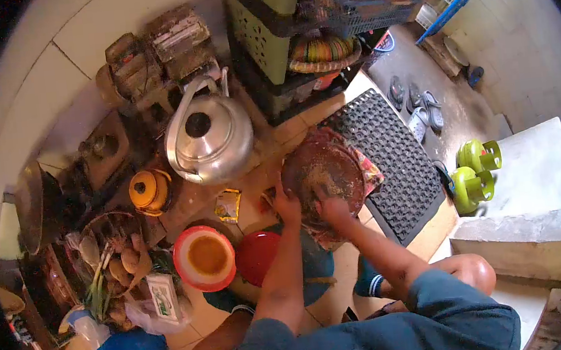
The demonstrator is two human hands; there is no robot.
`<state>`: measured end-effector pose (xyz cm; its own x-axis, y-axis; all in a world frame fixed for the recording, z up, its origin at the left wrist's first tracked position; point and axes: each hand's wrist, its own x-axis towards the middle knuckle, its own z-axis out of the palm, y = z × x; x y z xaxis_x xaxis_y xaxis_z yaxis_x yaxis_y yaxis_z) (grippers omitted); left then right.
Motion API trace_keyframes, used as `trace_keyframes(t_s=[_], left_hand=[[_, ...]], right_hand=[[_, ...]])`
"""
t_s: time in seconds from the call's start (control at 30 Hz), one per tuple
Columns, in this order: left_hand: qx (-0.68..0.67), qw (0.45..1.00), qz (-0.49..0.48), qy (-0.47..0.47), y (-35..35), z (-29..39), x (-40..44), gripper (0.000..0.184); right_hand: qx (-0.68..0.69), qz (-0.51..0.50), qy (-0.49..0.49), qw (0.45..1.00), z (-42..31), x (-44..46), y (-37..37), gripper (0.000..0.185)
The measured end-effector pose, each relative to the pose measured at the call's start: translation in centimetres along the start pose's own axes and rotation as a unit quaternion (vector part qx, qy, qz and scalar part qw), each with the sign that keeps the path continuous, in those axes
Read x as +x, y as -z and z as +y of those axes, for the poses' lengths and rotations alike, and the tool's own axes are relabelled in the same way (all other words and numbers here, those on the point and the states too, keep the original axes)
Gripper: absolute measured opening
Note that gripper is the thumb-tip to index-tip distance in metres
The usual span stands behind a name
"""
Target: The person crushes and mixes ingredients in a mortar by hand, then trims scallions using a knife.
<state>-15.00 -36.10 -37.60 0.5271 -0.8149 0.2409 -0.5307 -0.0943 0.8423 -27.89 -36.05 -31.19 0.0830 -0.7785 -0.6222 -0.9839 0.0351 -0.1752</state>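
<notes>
At the far left a dark wok (39,208) is seen tilted beside a soot-dark stove (99,152). Nearer, a basket of pale tubers (130,260) is set on the tiled floor (346,263), with spring onions (97,285) lying at its left edge. A yellow lidded pot (150,193) and, farther back, an aluminium kettle (210,144) are stood to its right. In front of them are placed a red-rimmed white basin (186,248), with something brown at its bottom, a yellow sachet (228,205) and a red plate (256,258).

The left hand (288,204) is clamped on the left rim of a round brown bowl (350,161), perhaps a stone mortar, which is placed low before the person, just beside the left edge of a black studded mat (397,164). The right hand (333,212) is lowered over the bowl's near side, its fingers bent inward; whether anything is gripped cannot be told. Grinding or mixing appears to be in hand. For the next stroke, a steady brace at the rim is called for, with pressure kept toward the bowl's centre. Two green gas cylinders (471,156) are seen beyond the mat's right edge.
</notes>
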Motion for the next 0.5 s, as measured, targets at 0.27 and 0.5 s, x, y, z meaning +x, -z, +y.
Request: trace_keyframes(t_s=[0.27,0.5], left_hand=[[-0.08,0.991,-0.06,0.095,0.3,0.6,0.3,0.06],[-0.03,0.999,-0.035,0.009,-1.1,-0.9,0.2,0.06]], right_hand=[[-0.028,0.129,0.193,0.972,5.6,5.2,1.1,0.044],[-0.019,0.109,0.078,0.991,2.9,3.9,1.0,0.038]])
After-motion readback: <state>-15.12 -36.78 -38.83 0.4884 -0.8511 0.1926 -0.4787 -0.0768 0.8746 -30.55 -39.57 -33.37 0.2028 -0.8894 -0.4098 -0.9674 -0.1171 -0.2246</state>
